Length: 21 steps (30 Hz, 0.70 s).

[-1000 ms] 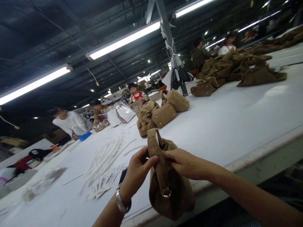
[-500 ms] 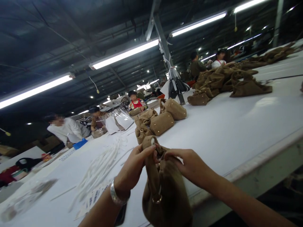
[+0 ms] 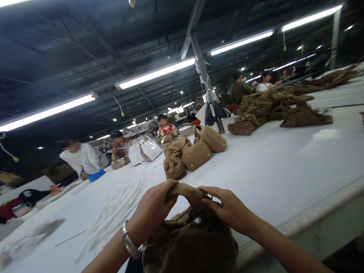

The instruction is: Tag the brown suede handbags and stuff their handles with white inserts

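Note:
A brown handbag [image 3: 193,246] is close in front of me at the bottom of the head view, its curved handle raised. My left hand [image 3: 156,206], with a silver bangle on the wrist, is closed round the left part of that handle. At the handle's right end my right hand [image 3: 227,206] pinches the brown material, near a small bit of metal. The bag's lower part runs out of the picture. Just beyond my hands several finished-looking brown handbags [image 3: 196,154] lie on the white table [image 3: 264,178].
White cord-like strips [image 3: 119,204] lie on the table to the left, with clear plastic [image 3: 34,239] nearer the edge. A large heap of brown bags [image 3: 264,104] covers the far right. People work along the far side, one in a white top [image 3: 85,155]. A post [image 3: 201,64] stands behind.
The handbag has turned, so its side now faces me and the handle arches across between my hands. My left hand has shifted down and left along with it.

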Each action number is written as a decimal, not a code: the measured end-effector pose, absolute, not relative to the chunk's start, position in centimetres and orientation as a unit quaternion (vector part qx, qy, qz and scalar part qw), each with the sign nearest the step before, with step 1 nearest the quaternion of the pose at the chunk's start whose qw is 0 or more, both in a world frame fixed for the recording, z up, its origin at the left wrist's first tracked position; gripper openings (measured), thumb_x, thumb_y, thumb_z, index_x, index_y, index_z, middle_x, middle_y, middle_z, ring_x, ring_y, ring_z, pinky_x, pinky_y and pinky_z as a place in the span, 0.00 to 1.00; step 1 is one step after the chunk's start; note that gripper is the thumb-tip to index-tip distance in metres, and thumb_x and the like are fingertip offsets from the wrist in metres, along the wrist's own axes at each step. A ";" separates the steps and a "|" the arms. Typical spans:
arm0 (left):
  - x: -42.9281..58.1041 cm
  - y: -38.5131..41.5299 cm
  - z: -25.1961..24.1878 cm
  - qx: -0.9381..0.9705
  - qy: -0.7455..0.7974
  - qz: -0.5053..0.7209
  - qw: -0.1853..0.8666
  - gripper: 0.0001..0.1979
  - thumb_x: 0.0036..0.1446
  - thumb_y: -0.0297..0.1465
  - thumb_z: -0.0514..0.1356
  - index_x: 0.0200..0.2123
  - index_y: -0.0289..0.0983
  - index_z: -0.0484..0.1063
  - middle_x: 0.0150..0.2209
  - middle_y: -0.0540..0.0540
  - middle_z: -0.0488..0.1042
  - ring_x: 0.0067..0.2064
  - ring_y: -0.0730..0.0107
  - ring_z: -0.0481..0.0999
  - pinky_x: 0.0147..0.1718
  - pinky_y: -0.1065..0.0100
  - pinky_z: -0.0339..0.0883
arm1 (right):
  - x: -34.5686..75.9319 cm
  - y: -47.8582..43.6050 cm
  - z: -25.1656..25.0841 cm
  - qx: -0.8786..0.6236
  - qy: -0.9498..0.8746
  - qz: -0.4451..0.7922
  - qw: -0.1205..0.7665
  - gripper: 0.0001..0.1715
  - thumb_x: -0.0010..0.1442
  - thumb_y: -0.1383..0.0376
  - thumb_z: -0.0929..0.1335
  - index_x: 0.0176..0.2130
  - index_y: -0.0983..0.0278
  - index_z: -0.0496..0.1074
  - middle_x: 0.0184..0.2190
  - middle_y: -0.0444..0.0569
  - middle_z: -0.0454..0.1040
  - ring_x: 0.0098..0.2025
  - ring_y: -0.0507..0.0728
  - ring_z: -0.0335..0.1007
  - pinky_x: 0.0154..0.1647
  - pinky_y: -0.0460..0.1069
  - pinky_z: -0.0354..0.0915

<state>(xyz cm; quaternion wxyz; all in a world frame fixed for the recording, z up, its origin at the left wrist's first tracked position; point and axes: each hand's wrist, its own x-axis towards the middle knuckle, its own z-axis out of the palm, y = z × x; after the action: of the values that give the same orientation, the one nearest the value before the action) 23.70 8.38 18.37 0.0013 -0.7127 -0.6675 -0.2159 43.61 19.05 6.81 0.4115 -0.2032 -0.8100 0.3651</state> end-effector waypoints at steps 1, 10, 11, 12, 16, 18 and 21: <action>23.5 8.1 18.7 -0.713 -0.665 -0.216 -0.049 0.13 0.55 0.31 0.61 0.45 0.42 0.75 0.37 0.46 0.79 0.38 0.60 0.76 0.37 0.65 0.64 | 43.9 19.4 6.6 -0.204 -0.810 0.369 0.409 0.24 0.64 0.57 0.67 0.57 0.61 0.72 0.55 0.52 0.75 0.57 0.61 0.70 0.60 0.57 0.64; 22.0 8.6 20.5 -0.594 -0.630 -0.363 -0.344 0.26 0.53 0.44 0.67 0.53 0.38 0.74 0.34 0.46 0.77 0.32 0.69 0.73 0.33 0.70 0.67 | 50.4 26.4 -1.3 -0.336 -0.766 0.389 0.387 0.26 0.61 0.50 0.65 0.52 0.62 0.77 0.44 0.54 0.81 0.43 0.64 0.78 0.49 0.58 0.72; 21.8 9.7 20.6 -0.590 -0.624 -0.380 -0.343 0.24 0.53 0.44 0.67 0.51 0.38 0.76 0.34 0.46 0.77 0.32 0.70 0.73 0.32 0.70 0.67 | 50.9 26.9 -2.4 -0.354 -0.756 0.393 0.386 0.26 0.60 0.50 0.66 0.50 0.61 0.78 0.44 0.54 0.81 0.44 0.64 0.78 0.49 0.58 0.72; 21.5 11.2 20.8 -0.587 -0.617 -0.401 -0.338 0.23 0.53 0.44 0.68 0.48 0.36 0.78 0.33 0.45 0.77 0.31 0.71 0.73 0.31 0.71 0.67 | 51.4 27.2 -3.2 -0.368 -0.748 0.397 0.384 0.25 0.59 0.50 0.66 0.49 0.61 0.79 0.43 0.54 0.81 0.44 0.64 0.78 0.49 0.57 0.72; 20.3 18.9 24.4 -0.558 -0.586 -0.525 -0.266 0.20 0.47 0.41 0.72 0.35 0.28 0.79 0.26 0.45 0.75 0.25 0.77 0.68 0.26 0.72 0.66 | 51.8 27.0 -4.0 -0.393 -0.737 0.397 0.380 0.23 0.59 0.53 0.64 0.46 0.60 0.79 0.38 0.52 0.82 0.39 0.63 0.78 0.44 0.55 0.72; 19.7 22.7 27.3 -0.546 -0.557 -0.590 -0.208 0.20 0.55 0.42 0.67 0.39 0.28 0.78 0.30 0.47 0.75 0.28 0.79 0.70 0.32 0.74 0.68 | 51.7 26.7 -3.7 -0.392 -0.746 0.382 0.380 0.22 0.58 0.54 0.64 0.44 0.60 0.80 0.36 0.52 0.82 0.38 0.63 0.78 0.43 0.54 0.72; 19.0 26.8 30.7 -0.528 -0.513 -0.663 -0.137 0.19 0.66 0.41 0.56 0.48 0.30 0.72 0.44 0.46 0.74 0.40 0.69 0.75 0.41 0.65 0.72 | 51.7 26.6 -3.4 -0.387 -0.755 0.361 0.387 0.20 0.59 0.53 0.63 0.40 0.58 0.80 0.33 0.51 0.81 0.36 0.63 0.77 0.41 0.55 0.72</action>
<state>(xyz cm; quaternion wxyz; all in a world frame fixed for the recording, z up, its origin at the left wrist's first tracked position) 19.00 26.78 30.68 -0.1372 -0.5278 -0.5133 -0.6626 51.68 26.57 -3.43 0.3866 -0.3875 -0.7550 0.3610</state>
